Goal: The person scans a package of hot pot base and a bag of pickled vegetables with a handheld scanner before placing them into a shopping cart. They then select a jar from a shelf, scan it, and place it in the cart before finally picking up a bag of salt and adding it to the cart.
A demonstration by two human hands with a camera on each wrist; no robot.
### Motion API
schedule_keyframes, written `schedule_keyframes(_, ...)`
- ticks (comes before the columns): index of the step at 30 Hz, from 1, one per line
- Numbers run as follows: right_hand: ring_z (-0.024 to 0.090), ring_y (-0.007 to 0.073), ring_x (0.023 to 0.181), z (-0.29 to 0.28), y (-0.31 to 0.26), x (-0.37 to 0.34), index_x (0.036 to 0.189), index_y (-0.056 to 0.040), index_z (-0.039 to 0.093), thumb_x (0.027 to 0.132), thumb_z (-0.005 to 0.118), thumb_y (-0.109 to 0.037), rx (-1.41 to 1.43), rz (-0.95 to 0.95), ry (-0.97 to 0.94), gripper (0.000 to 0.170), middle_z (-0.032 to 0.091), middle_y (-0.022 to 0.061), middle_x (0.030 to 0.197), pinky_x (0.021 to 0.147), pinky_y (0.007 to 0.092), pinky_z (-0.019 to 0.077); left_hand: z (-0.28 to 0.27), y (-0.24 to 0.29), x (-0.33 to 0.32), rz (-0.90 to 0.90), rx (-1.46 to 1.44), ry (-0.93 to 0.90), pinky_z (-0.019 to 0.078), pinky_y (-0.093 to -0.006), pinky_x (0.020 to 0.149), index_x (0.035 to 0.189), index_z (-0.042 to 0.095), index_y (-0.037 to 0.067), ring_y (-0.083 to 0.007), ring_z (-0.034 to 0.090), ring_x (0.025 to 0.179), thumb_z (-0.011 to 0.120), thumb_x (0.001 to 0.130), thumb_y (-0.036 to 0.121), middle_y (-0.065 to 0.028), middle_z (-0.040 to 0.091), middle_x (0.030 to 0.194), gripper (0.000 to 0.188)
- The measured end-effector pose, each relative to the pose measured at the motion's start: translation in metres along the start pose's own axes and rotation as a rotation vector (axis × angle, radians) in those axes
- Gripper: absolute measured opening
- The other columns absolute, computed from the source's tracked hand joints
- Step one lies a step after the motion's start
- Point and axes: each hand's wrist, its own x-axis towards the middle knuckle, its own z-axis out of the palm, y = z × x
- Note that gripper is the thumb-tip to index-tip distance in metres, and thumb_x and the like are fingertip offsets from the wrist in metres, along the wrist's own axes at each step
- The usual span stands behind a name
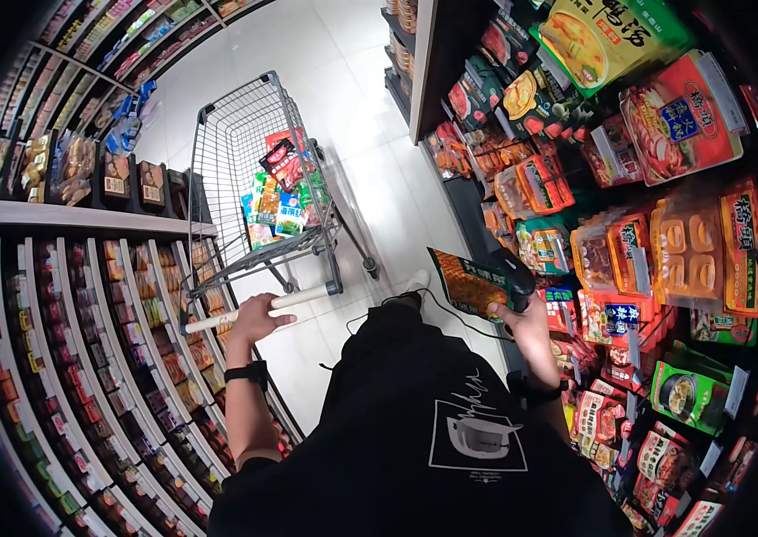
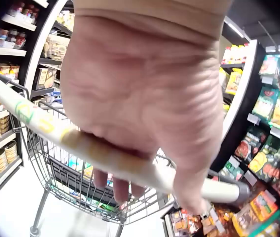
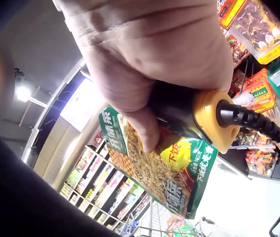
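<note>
My right hand [image 1: 531,329], near the cart's handle and to its right, holds two things at once. The thumb is clamped on the face of a green food packet [image 3: 145,168], while a black device with a yellow end [image 3: 214,118] sits against the palm. I cannot tell how the other fingers lie behind them. Pinching by one edge seems to leave most of the printed face uncovered, and the cable [image 3: 251,118] leaves the device's far end, clear of the thumb. The packet hangs tilted, outside the cart.

My left hand [image 2: 145,98] grips the cart's pale handle [image 2: 36,116]: the palm bears on top, the fingers curl over and under, and the thumb is apart from them, probably to steady the cart one-handed.

Beyond the handle, the cart's wire basket [image 1: 238,91] carries a loose heap of bright packets [image 1: 289,201], close to the handle end, likely because that end is easiest to reach.

Right of the cart, packaged foods [image 1: 630,246] hang face out behind price tags, presumably for easy reading. Left of it, small goods stand in tiers below a pale ledge [image 1: 57,213].
</note>
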Motion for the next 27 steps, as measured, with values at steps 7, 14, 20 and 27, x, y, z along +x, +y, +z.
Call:
schedule_keyframes(7,0.065,0.0112,0.101,-0.003,0.015,-0.052,0.129,0.0011,0.069,0.085,0.089,-0.007,-0.010,-0.033,0.084,0.049,0.077,0.0054,0.113,0.093,0.0303,0.0519,0.040,-0.003,0.037,-0.188,0.381,0.221,0.0550,-0.0507,0.086,0.093,0.080,0.012,-0.0348,0.077,0.087,0.079,0.088,0.047,-0.0133,0.079,0.087,0.035)
schedule_keyframes(14,0.057,0.0078,0.076,-0.001,0.063,-0.136,0.125,-0.0020,0.071,0.084,0.090,-0.009,0.065,0.033,0.150,0.046,0.067,-0.0028,0.085,0.068,0.0279,0.0486,0.025,0.011,0.043,-0.205,0.330,0.068,0.0610,-0.0495,0.089,0.107,0.083,0.010,-0.0372,0.077,0.100,0.076,0.089,0.059,-0.0191,0.080,0.105,0.052)
schedule_keyframes(20,0.069,0.0152,0.090,0.016,0.099,-0.193,0.127,-0.0006,0.071,0.084,0.090,-0.012,0.136,0.093,0.114,0.048,0.076,0.0050,0.100,0.083,0.0333,0.0561,0.023,0.019,0.044,-0.187,0.319,-0.020,0.0595,-0.0495,0.091,0.104,0.083,0.005,-0.0399,0.076,0.104,0.078,0.085,0.062,-0.0227,0.079,0.108,0.060)
schedule_keyframes(27,0.072,0.0181,0.112,0.038,0.100,-0.226,0.132,0.0017,0.069,0.081,0.091,-0.014,0.220,0.087,0.053,0.057,0.078,0.0132,0.120,0.102,0.0349,0.0545,0.028,0.007,0.062,-0.146,0.217,-0.140,0.0584,-0.0438,0.075,0.079,0.078,-0.001,-0.0322,0.076,0.076,0.082,0.086,0.057,-0.0184,0.076,0.078,0.059)
